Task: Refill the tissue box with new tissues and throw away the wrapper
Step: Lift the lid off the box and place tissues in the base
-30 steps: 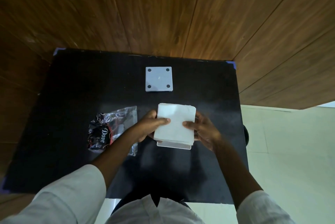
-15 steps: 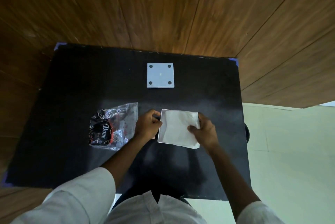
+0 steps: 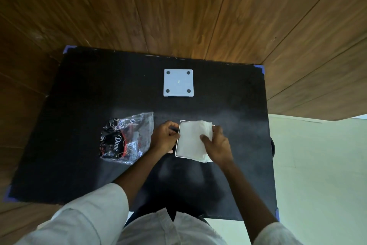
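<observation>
At tabletop (image 3: 79,165) centre, toward five o'clock of the middle: tissue stack (image 3: 191,140) now down inside the open white tissue box (image 3: 177,146), where a second ago was held raised over it. Means the refill itself looks nearly done; right edge of the stack overhangs the rim and probably needs tucking. Left hand (image 3: 163,138) curled closed against the box's nine o'clock wall, steadying it. Right hand (image 3: 215,143) laid on the stack's three o'clock side, fingers (image 3: 204,138) bent and pressing the tissues down, not pinching them up. Box base plate (image 3: 178,82) lying apart at twelve o'clock, not yet refitted. Empty wrapper (image 3: 127,138) at nine o'clock, just beside the left hand, still to be thrown away.
</observation>
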